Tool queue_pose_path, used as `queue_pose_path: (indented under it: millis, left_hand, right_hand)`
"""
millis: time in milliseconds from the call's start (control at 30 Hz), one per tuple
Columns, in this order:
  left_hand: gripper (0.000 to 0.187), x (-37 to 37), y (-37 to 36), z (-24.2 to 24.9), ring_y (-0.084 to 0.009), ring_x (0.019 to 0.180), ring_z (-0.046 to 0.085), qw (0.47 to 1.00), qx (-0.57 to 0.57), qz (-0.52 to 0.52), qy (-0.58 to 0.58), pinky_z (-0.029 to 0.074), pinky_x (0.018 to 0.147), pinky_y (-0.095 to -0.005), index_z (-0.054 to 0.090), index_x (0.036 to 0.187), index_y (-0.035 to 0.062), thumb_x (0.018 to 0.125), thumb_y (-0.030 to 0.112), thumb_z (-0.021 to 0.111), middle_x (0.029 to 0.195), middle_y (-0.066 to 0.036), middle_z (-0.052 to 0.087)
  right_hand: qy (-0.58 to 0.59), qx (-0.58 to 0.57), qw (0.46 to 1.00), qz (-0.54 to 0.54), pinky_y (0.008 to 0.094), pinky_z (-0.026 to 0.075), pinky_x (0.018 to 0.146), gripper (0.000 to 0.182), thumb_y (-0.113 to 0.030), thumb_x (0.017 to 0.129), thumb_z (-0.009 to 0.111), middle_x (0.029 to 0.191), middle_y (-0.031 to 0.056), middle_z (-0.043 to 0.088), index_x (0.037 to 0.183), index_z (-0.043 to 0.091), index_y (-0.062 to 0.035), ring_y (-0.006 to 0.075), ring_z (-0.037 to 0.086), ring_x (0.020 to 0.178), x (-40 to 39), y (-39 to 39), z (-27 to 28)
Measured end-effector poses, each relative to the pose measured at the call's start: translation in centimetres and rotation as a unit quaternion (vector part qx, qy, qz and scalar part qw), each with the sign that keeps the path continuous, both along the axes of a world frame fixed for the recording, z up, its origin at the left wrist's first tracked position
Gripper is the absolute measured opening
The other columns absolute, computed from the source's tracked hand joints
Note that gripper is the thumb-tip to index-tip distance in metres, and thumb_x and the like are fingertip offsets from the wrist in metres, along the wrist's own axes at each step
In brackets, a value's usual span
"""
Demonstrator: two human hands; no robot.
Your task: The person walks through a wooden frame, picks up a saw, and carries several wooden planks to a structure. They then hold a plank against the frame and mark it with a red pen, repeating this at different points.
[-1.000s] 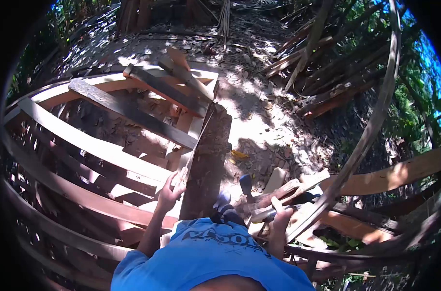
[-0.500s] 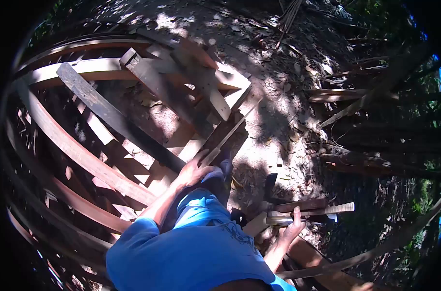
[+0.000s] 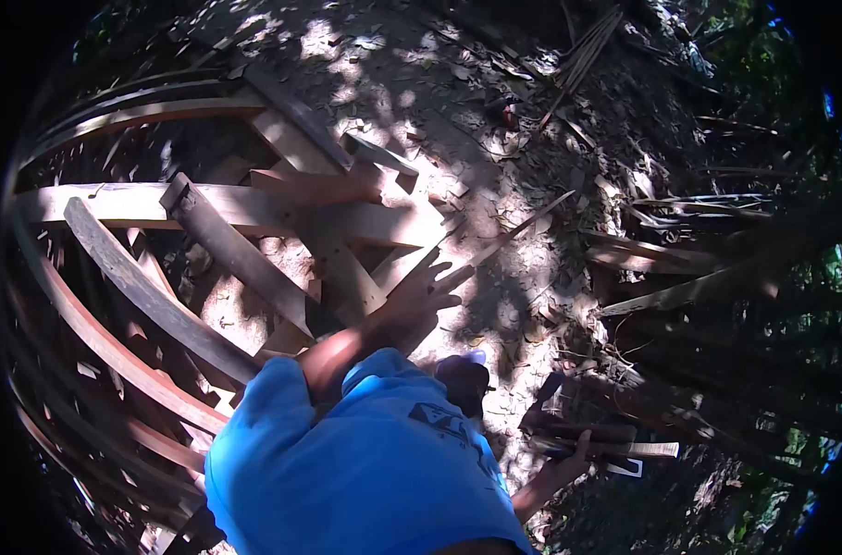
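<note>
I see my left hand (image 3: 424, 294) stretched out with fingers spread apart, touching the near end of a thin wooden strip (image 3: 513, 233) that runs up and to the right over the leaf-strewn ground (image 3: 458, 111). It sits just beside the curved wooden frame (image 3: 208, 208) of planks. My right hand (image 3: 578, 455) is low at the right, resting on a pile of wooden pieces (image 3: 615, 442); whether it grips any I cannot tell.
</note>
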State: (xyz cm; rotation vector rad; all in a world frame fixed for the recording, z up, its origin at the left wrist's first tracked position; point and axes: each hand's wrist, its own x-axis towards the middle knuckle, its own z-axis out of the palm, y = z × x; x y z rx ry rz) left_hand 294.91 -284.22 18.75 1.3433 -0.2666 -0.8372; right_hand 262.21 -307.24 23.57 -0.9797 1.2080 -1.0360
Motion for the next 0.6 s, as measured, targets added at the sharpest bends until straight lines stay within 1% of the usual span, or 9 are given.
queue_pose_path:
  millis: [33, 167, 233, 333, 367, 400, 533, 567, 600]
  left_hand:
    - [0.08, 1.4, -1.5, -1.8, -0.0277, 0.125, 0.052, 0.998, -0.047, 0.019, 0.026, 0.049, 0.089, -0.0328, 0.018, 0.151, -0.0005, 0.09, 0.014, 0.067, 0.144, -0.023, 0.043]
    - [0.081, 7.3, -6.7, -6.1, -0.024, 0.089, 0.065, 0.989, 0.144, 0.043, -0.019, 0.052, 0.073, -0.0362, 0.03, 0.151, 0.0117, 0.085, 0.035, 0.071, 0.107, -0.02, 0.064]
    - [0.082, 9.5, -10.4, -8.7, -0.0201, 0.069, 0.063, 0.976, 0.167, 0.122, -0.072, 0.051, 0.063, -0.0365, 0.032, 0.15, 0.0127, 0.084, 0.039, 0.072, 0.084, -0.014, 0.065]
    - [0.087, 12.3, -15.6, -8.6, -0.0148, 0.052, 0.056, 0.966, 0.17, 0.195, -0.004, 0.049, 0.052, -0.0322, 0.03, 0.149, 0.008, 0.082, 0.045, 0.073, 0.063, -0.007, 0.058]
    - [0.082, 13.2, -16.9, -6.5, -0.0182, 0.065, 0.063, 0.935, 0.284, 0.195, -0.078, 0.053, 0.062, -0.036, 0.033, 0.147, 0.0055, 0.085, 0.045, 0.07, 0.084, -0.015, 0.065]
    - [0.073, 13.7, -18.2, -6.7, -0.0224, 0.087, 0.067, 0.928, 0.291, 0.207, -0.104, 0.054, 0.075, -0.041, 0.039, 0.145, 0.0089, 0.088, 0.045, 0.067, 0.119, -0.025, 0.058]
    - [0.074, 14.6, -21.2, -8.7, -0.0378, 0.124, 0.052, 0.896, 0.34, 0.264, -0.104, 0.042, 0.103, -0.0463, 0.031, 0.147, 0.006, 0.092, 0.042, 0.065, 0.148, -0.027, 0.034]
    - [0.083, 15.2, -21.5, -1.1, -0.0352, 0.135, 0.041, 0.908, 0.313, 0.279, -0.013, 0.035, 0.109, -0.0451, 0.022, 0.148, -0.0022, 0.092, 0.043, 0.065, 0.153, -0.025, 0.029]
    - [0.087, 15.5, -22.6, -5.0, -0.0336, 0.124, 0.051, 0.89, 0.274, 0.358, -0.064, 0.041, 0.101, -0.0436, 0.024, 0.148, -0.0011, 0.089, 0.046, 0.067, 0.144, -0.024, 0.04]
  right_hand:
    - [0.005, -0.03, 0.999, -0.008, 0.0397, 0.056, 0.088, 0.052, -0.018, 0.084, 0.075, 0.115, 0.0175, 0.061, 0.125, 0.053, 0.007, 0.0272, 0.063, 0.101, 1.7, -3.3, -1.7]
    - [0.001, 0.011, 0.994, 0.109, 0.0396, 0.056, 0.086, 0.058, -0.019, 0.084, 0.076, 0.115, 0.0173, 0.06, 0.127, 0.05, 0.0076, 0.0273, 0.062, 0.1, 10.6, -15.6, -4.3]
    - [0.018, 0.04, 0.988, 0.15, 0.0393, 0.056, 0.084, 0.055, -0.017, 0.084, 0.076, 0.115, 0.0176, 0.06, 0.126, 0.052, 0.0076, 0.0269, 0.063, 0.099, 18.1, -20.4, -4.3]
    - [0.031, -0.003, 0.98, 0.194, 0.0361, 0.056, 0.077, 0.043, -0.014, 0.085, 0.074, 0.109, 0.0171, 0.064, 0.118, 0.059, 0.008, 0.0236, 0.065, 0.089, 27.3, -27.9, -5.4]
    - [0.118, -0.019, 0.942, 0.313, 0.0354, 0.056, 0.077, 0.041, -0.015, 0.086, 0.073, 0.108, 0.0174, 0.064, 0.118, 0.059, 0.008, 0.0225, 0.065, 0.087, 29.5, -31.0, -4.9]
    - [0.136, -0.009, 0.924, 0.357, 0.0349, 0.056, 0.077, 0.041, -0.016, 0.087, 0.073, 0.109, 0.0181, 0.064, 0.119, 0.059, 0.0068, 0.0224, 0.065, 0.089, 33.2, -32.9, -4.4]
    - [0.163, -0.002, 0.848, 0.504, 0.0344, 0.055, 0.078, 0.044, -0.02, 0.088, 0.072, 0.113, 0.0194, 0.062, 0.122, 0.059, 0.0039, 0.0229, 0.063, 0.093, 47.4, -38.2, -3.6]
    - [0.152, -0.012, 0.841, 0.518, 0.0347, 0.055, 0.079, 0.045, -0.021, 0.088, 0.072, 0.114, 0.0193, 0.061, 0.123, 0.059, 0.0037, 0.0232, 0.063, 0.094, 50.6, -38.4, -3.6]
    - [0.144, -0.023, 0.833, 0.533, 0.035, 0.055, 0.08, 0.046, -0.022, 0.087, 0.072, 0.115, 0.0192, 0.06, 0.123, 0.058, 0.0036, 0.0235, 0.062, 0.095, 53.5, -38.8, -3.7]
